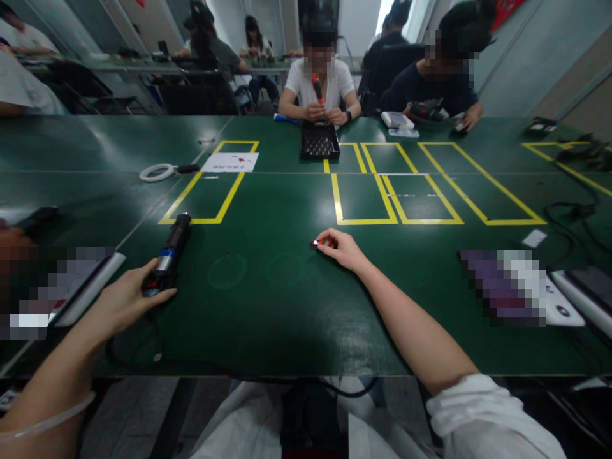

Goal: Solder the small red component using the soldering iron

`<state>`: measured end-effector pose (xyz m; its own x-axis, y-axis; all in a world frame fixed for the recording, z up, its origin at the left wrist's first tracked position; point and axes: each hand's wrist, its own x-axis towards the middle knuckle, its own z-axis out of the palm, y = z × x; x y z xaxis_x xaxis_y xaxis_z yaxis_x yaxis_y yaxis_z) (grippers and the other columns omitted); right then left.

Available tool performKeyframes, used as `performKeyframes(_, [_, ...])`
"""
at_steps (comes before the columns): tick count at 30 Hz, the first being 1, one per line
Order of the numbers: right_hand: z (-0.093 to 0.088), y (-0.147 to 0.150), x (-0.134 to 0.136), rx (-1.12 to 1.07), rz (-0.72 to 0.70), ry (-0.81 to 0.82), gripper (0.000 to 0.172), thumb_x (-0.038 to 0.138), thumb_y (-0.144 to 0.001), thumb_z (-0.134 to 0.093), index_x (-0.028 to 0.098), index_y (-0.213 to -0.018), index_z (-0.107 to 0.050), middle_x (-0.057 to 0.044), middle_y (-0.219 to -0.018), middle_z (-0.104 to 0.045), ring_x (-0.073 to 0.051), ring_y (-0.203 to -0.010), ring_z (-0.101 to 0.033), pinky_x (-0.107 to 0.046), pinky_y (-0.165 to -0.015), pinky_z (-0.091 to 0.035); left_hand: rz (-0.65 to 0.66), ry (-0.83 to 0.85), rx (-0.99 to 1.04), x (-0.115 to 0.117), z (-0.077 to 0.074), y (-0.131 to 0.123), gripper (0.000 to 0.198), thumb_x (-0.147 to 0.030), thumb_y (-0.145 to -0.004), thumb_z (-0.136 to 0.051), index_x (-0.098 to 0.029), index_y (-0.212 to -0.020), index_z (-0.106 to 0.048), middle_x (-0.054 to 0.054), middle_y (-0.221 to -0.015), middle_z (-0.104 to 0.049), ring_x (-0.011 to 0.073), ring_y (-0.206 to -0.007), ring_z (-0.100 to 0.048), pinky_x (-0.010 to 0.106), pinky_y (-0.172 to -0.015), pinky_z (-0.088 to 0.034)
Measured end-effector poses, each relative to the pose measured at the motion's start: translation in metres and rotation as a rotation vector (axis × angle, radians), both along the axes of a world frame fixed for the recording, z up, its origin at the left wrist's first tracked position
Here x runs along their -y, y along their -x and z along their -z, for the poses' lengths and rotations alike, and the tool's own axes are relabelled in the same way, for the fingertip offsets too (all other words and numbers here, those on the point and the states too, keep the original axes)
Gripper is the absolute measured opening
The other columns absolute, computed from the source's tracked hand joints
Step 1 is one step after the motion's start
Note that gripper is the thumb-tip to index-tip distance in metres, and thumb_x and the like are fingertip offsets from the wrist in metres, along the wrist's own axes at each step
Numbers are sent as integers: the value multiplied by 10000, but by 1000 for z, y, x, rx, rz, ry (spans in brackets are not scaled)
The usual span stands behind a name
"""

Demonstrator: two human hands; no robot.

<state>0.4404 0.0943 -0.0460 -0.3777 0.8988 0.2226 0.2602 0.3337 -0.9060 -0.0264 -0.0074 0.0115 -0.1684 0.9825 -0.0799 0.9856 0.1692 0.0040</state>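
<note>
My left hand (pixel 120 294) lies at the left of the green table, thumb and fingers around the near end of a black electric screwdriver (pixel 173 247). The tool has a blue band and a metallic tip that points away from me. My right hand (pixel 340 248) rests near the table's middle, thumb and fingertips pinched on a small red piece (pixel 315 243) with a bright spot. Its exact kind is too small to make out. Two faint rings show on the tabletop between my hands.
Yellow tape outlines (pixel 367 222) mark the green table (pixel 268 331). A white card (pixel 231 162) and a coiled white cable (pixel 157 172) are farther left. Across from me, a person holds a red-and-black tool (pixel 317 89) over a black tray (pixel 320 155). Blurred tablets or phones flank both sides.
</note>
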Motion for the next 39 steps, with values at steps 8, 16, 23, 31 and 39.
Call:
performKeyframes(8, [0, 0, -1, -16, -5, -6, 176, 271, -782, -639, 165, -920, -615, 24, -697, -556, -98, -584, -481, -237, -583, -400, 213, -12, 126, -44, 0, -97, 807, -585, -823, -487, -111, -1456, -334, 171, -1329, -552, 318, -1153, -578, 391, -962, -451])
performKeyframes(16, [1, -1, -1, -89, -27, -13, 166, 267, -779, -632, 187, -904, -559, 24, -742, -563, -95, -585, -478, -238, -584, -415, 394, -162, 223, -74, 12, -224, 736, -491, -807, -577, -201, -1445, -352, 151, -1268, -595, 323, -1073, -601, 386, -853, -487])
performKeyframes(23, [-3, -1, 0, -44, -13, -128, 60, 214, -780, -587, 191, -810, -541, 16, -745, -534, -104, -597, -483, -245, -593, -414, 484, -118, 352, -81, 16, -279, 751, -385, -791, -610, -168, -1454, -330, 183, -1385, -502, 356, -1165, -528, 437, -911, -457])
performKeyframes(31, [1, -1, -1, 72, -47, -207, 30, 191, -804, -591, 192, -826, -571, 8, -793, -529, -111, -640, -504, -245, -637, -415, 519, -145, 397, -79, 23, -287, 749, -369, -810, -584, -157, -1473, -307, 186, -1407, -473, 358, -1214, -493, 457, -955, -442])
performKeyframes(39, [2, -3, -2, 71, -64, -206, 51, 232, -846, -618, 184, -864, -625, -8, -842, -553, -117, -672, -512, -252, -669, -430, 458, -133, 378, -73, 19, -288, 759, -425, -835, -561, -198, -1500, -275, 169, -1409, -428, 347, -1240, -471, 448, -949, -468])
